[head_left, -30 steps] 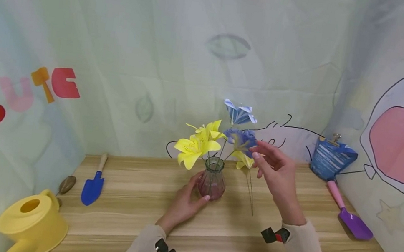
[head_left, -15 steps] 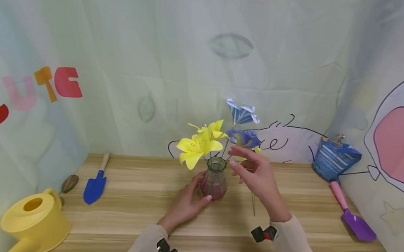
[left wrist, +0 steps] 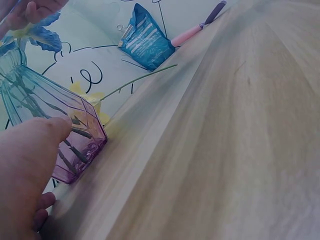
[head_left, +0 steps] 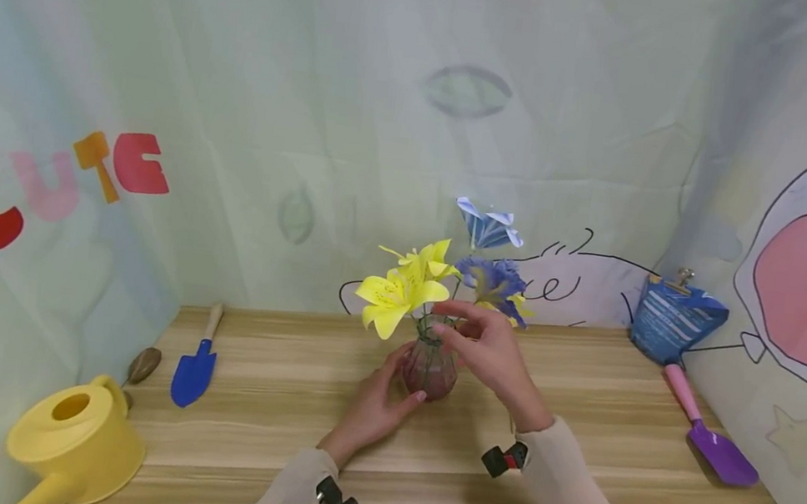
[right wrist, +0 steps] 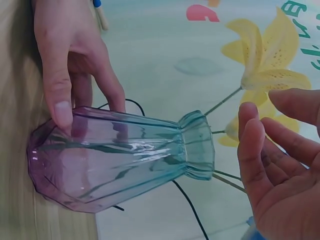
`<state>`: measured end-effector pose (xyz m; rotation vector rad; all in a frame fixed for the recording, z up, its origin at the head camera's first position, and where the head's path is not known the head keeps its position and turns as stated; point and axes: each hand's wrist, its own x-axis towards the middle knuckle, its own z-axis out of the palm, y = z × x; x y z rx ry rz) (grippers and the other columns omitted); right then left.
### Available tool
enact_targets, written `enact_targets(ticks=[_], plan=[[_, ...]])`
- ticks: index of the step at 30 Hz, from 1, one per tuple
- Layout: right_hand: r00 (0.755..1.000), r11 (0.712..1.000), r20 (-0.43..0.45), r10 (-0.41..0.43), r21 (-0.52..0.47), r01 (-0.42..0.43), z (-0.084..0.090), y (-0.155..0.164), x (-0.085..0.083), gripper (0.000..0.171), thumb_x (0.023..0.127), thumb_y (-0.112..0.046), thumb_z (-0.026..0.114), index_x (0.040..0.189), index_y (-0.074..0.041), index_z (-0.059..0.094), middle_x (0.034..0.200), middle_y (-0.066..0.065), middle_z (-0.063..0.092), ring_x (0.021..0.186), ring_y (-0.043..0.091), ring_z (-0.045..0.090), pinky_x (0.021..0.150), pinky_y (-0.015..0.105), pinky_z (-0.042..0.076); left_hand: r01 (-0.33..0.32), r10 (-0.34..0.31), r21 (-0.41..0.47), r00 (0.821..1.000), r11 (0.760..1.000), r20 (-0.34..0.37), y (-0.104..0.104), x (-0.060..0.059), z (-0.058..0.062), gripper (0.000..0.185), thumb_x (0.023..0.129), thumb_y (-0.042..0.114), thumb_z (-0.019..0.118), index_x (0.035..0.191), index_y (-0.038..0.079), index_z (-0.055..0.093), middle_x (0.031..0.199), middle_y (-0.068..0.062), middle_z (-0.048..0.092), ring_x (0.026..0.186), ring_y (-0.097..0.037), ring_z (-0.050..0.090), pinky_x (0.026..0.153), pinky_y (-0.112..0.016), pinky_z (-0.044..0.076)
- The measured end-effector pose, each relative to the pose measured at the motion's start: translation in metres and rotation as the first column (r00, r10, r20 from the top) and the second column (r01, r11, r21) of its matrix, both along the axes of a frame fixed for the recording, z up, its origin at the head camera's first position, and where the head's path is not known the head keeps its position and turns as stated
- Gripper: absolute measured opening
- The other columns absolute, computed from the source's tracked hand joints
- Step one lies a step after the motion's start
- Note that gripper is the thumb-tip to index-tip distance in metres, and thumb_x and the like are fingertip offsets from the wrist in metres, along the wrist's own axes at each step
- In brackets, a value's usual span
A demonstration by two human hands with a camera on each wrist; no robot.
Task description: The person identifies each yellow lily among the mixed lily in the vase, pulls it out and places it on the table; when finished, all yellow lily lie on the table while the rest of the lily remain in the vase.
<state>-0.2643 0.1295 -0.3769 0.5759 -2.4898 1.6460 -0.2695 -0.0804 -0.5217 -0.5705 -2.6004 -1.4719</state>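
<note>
left grip (head_left: 373,404) holds vase (head_left: 429,362) | right grip (head_left: 490,351) spread by rim | step: fixing flowers (head_left: 399,289) | next: pinch a stem softly

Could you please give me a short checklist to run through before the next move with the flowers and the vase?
1. Vase upright on the table: ok.
2. Left hand holds the vase body, thumb and fingers round it: ok.
3. Right hand free: ok, its fingers are straight beside the vase neck in the right wrist view and hold nothing.
4. Stems inside the vase: ok for the yellow flowers; cannot tell for the blue flower.
5. Loose stem behind the vase in the left wrist view: not ok, it lies on the table.
</note>
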Motion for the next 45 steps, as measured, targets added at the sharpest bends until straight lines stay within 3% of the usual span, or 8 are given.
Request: enact_targets(ticks=[8,17,23,28,33,37,41,45], plan=[[1.000,1.000,-0.007,0.019,-0.016,-0.019,-0.007,-0.009,-0.006,0.032,0.100,-0.021,0.076,0.130,-0.008,0.076,0.123,0.013,0.080,0.069,0.019,0.070,0.053,0.024,0.052,0.001,-0.001,0.005,1.000,1.000,-0.001,0.001,0.000,0.000,0.081,0.101,0.041,0.073,0.168,0.032,0.030,0.166,-0.020,0.051,0.155,-0.043,0.048,0.128,-0.066,0.039],[0.999,1.000,0.032,-0.008,0.023,0.008,-0.012,-0.017,-0.006,0.026,0.099,-0.016,0.074,0.123,-0.011,0.081,0.103,0.016,0.081,0.080,0.044,0.075,0.050,0.022,0.047,0.005,-0.005,-0.005,1.000,1.000,0.002,0.002,0.000,0.001,0.080,0.102,0.043,0.072,0.169,0.033,0.029,0.165,-0.017,0.052,0.154,-0.041,0.050,0.126,-0.066,0.041],[1.000,1.000,0.018,-0.023,0.011,0.023,-0.014,-0.018,-0.008,0.023,0.099,-0.016,0.074,0.121,-0.011,0.081,0.100,0.016,0.081,0.075,0.039,0.075,0.049,0.023,0.048,-0.001,0.001,-0.025,1.000,1.000,0.001,0.003,-0.001,0.000,0.080,0.101,0.042,0.072,0.169,0.030,0.030,0.165,-0.018,0.053,0.153,-0.041,0.050,0.127,-0.065,0.041],[0.999,0.999,0.003,-0.044,-0.009,0.044,-0.018,-0.018,-0.009,0.023,0.097,-0.011,0.072,0.117,-0.005,0.081,0.072,0.012,0.076,0.062,0.039,0.072,0.046,0.025,0.052,-0.008,0.007,-0.061,1.000,0.998,-0.026,0.004,-0.003,-0.003,0.080,0.102,0.037,0.072,0.168,0.020,0.031,0.163,-0.022,0.053,0.151,-0.042,0.052,0.126,-0.062,0.043],[0.999,0.998,-0.015,-0.052,-0.030,0.051,-0.019,-0.018,-0.009,0.022,0.098,-0.011,0.073,0.117,-0.005,0.082,0.066,0.008,0.074,0.061,0.043,0.071,0.043,0.024,0.050,-0.010,0.008,-0.062,0.999,0.998,-0.035,0.004,-0.003,-0.002,0.080,0.102,0.037,0.073,0.168,0.018,0.032,0.161,-0.023,0.055,0.150,-0.043,0.054,0.125,-0.063,0.044],[0.998,0.998,-0.019,-0.055,-0.045,0.054,-0.018,-0.019,-0.008,0.020,0.099,-0.015,0.075,0.117,-0.009,0.083,0.067,0.011,0.074,0.057,0.033,0.070,0.042,0.022,0.046,-0.007,0.006,-0.047,1.000,0.999,-0.029,0.003,-0.002,0.000,0.081,0.101,0.038,0.073,0.168,0.019,0.032,0.160,-0.024,0.056,0.149,-0.044,0.054,0.125,-0.064,0.044],[0.998,0.996,-0.034,-0.051,-0.078,0.048,-0.012,-0.020,-0.005,0.021,0.100,-0.012,0.070,0.118,-0.010,0.082,0.068,0.017,0.074,0.045,0.018,0.060,0.040,0.023,0.044,-0.002,0.000,-0.049,1.000,0.999,-0.030,0.003,-0.003,0.000,0.082,0.101,0.036,0.074,0.169,0.022,0.030,0.161,-0.022,0.056,0.150,-0.042,0.053,0.126,-0.063,0.044],[0.997,0.991,-0.059,-0.051,-0.129,0.043,-0.001,-0.021,-0.001,0.022,0.101,-0.008,0.067,0.117,-0.008,0.082,0.068,0.019,0.073,0.041,0.013,0.055,0.039,0.023,0.043,0.005,-0.006,-0.055,1.000,0.998,-0.028,0.001,-0.004,-0.001,0.082,0.101,0.034,0.074,0.169,0.024,0.029,0.163,-0.021,0.053,0.153,-0.041,0.051,0.127,-0.062,0.042]])
